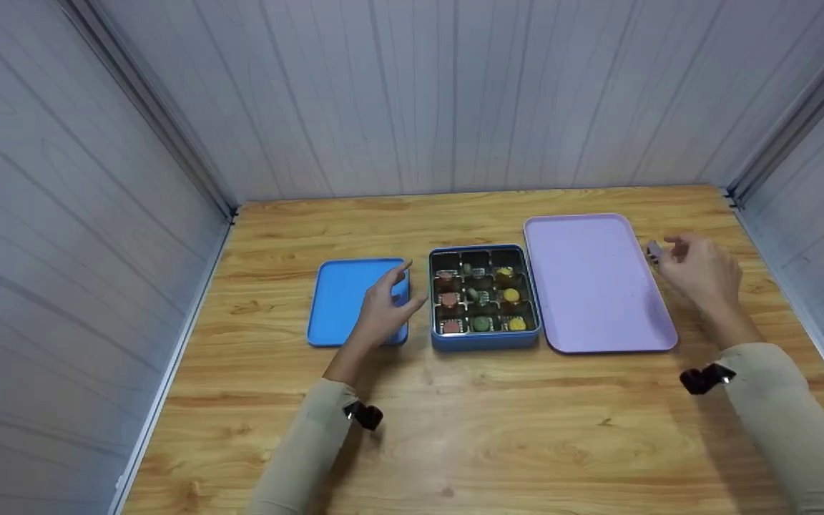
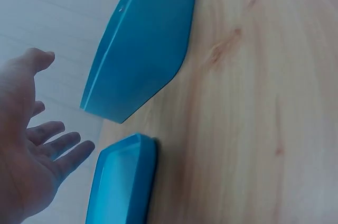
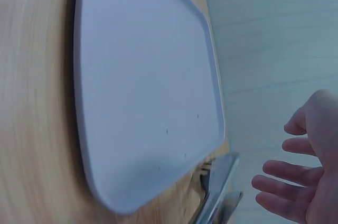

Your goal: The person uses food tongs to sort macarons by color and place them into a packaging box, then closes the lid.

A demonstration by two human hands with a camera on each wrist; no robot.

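Observation:
A blue box (image 1: pixel 483 342) with a divided insert stands mid-table, holding small round pieces: reddish in the left column, green in the middle, yellow at right. My left hand (image 1: pixel 381 306) hovers between the box and a flat blue lid (image 1: pixel 344 300), its thumb and fingers spread and holding nothing. Beyond the right edge of a lilac tray (image 1: pixel 594 286), my right hand (image 1: pixel 702 272) is close to metal utensils (image 3: pixel 214 197), one with fork-like tines. The right wrist view shows its fingers (image 3: pixel 288 171) loosely bent with nothing between them.
The wooden table (image 1: pixel 512 429) extends in front of the box and tray. A pale panel wall (image 1: pixel 412 100) rises behind it, with further panels on the left and right. The tray's left rim sits close against the box.

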